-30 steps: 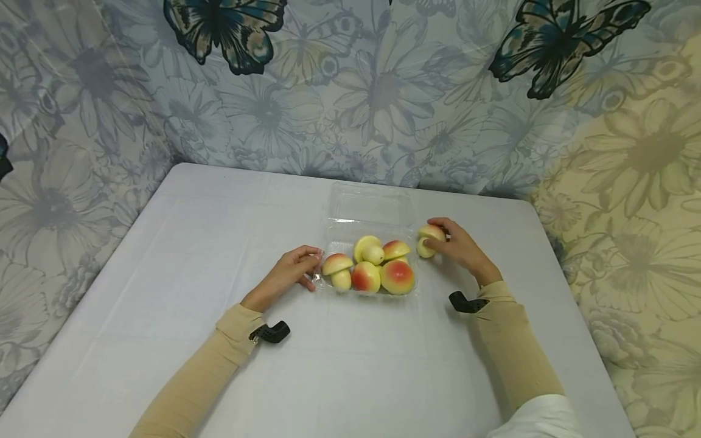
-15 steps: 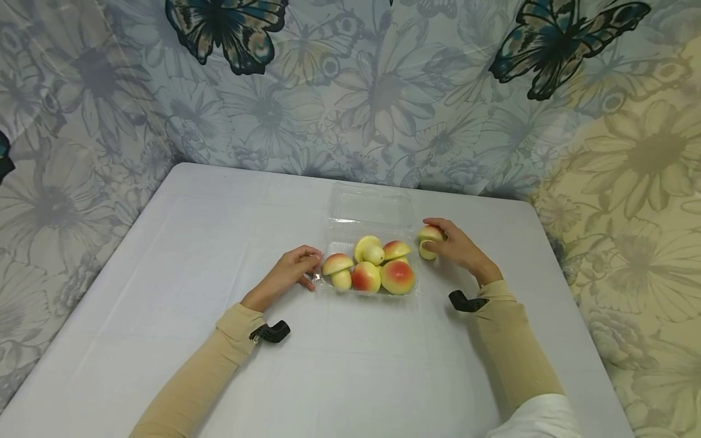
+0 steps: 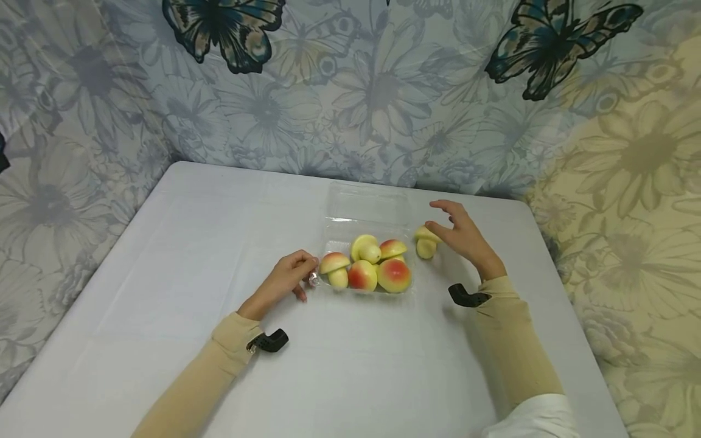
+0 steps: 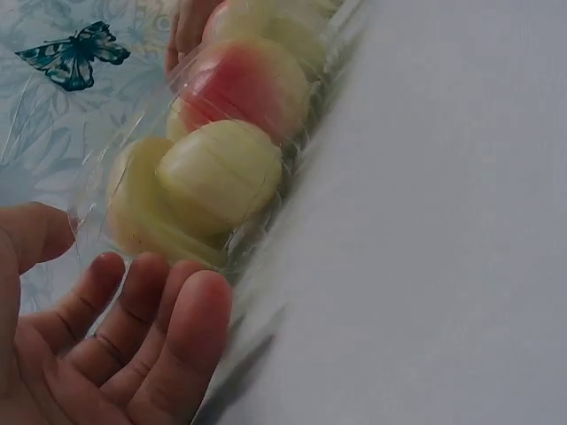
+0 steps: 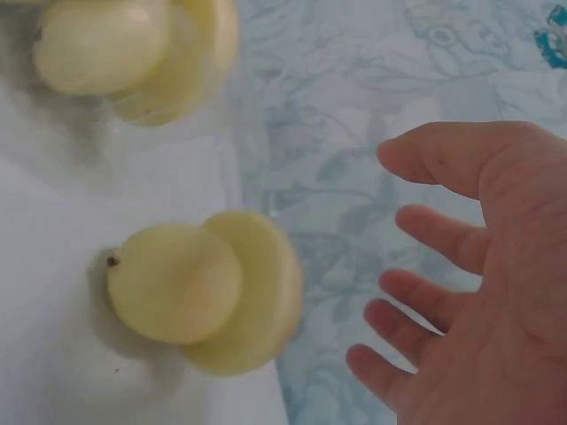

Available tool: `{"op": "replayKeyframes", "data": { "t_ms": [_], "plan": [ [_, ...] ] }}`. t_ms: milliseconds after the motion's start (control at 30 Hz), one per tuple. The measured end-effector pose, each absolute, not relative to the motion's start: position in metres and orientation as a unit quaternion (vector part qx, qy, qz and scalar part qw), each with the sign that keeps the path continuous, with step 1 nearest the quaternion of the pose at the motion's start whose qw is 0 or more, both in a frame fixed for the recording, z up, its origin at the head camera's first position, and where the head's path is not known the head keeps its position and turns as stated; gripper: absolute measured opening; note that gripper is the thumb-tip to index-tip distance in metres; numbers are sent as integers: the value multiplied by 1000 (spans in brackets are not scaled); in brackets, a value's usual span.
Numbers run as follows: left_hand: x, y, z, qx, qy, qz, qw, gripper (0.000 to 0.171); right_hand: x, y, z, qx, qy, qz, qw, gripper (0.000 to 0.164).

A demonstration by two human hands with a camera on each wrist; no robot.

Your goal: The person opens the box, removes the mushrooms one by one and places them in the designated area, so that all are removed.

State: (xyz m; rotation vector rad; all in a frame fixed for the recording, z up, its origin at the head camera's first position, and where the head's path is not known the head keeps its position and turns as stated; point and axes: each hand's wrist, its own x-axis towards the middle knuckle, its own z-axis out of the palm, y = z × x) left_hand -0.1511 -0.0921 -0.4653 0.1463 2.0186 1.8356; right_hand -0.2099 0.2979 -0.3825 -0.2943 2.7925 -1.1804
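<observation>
To the left of the clear container (image 3: 342, 232), the left hand (image 3: 283, 277) is being held with its fingers loosely bent and parted from the thumb, and the container's left edge is being touched by it. To the right of the container, the right hand (image 3: 465, 237) is being held spread, thumb and fingers apart, with nothing being gripped. Apart from that hand, 1 loose mushroom-shaped piece (image 3: 426, 247) is being supported by the table (image 3: 230, 225), just beside the container's right side, its pale yellow stem being turned toward the person.

Inside the container, more yellow-and-red pieces are being held close together: 1 left piece (image 3: 335, 264) at the left end, 1 back piece (image 3: 370, 252) near the middle, 1 right piece (image 3: 392, 248), and 2 round red-blushed caps (image 3: 361, 277) along the front. Behind them, the container's transparent lid (image 3: 368, 201) is being left open and laid back on the table.

Nearer the person than the container, black curved devices (image 3: 272, 340) are being worn at both wrists, and tan sleeves (image 3: 186, 383) are being worn on both arms. Beyond the container, a floral wall covering (image 3: 378, 115) is being decorated by 2 large dark butterflies (image 3: 230, 36).
</observation>
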Motion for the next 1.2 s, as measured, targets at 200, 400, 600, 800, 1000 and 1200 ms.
{"op": "replayKeyframes", "data": {
  "t_ms": [200, 400, 600, 800, 1000, 1200],
  "plan": [
    [-130, -90, -468, 22, 664, 720, 198, 26, -208, 283, -369, -116, 900, -420, 26, 55],
    [-122, -82, -473, 13, 630, 752, 193, 22, -206, 260, -358, -146, 886, -440, 13, 53],
    [-118, -79, -477, 7, 615, 766, 185, 22, -203, 232, -351, -186, 872, -452, 16, 49],
    [-113, -84, -477, 14, 596, 778, 198, 18, -199, 210, -350, -235, 856, -460, 24, 46],
    [-111, -85, -476, 27, 582, 787, 202, 16, -196, 192, -352, -267, 846, -458, 49, 42],
    [-112, -85, -476, 36, 579, 788, 205, 16, -196, 179, -358, -284, 847, -445, 66, 42]
  ]
}}
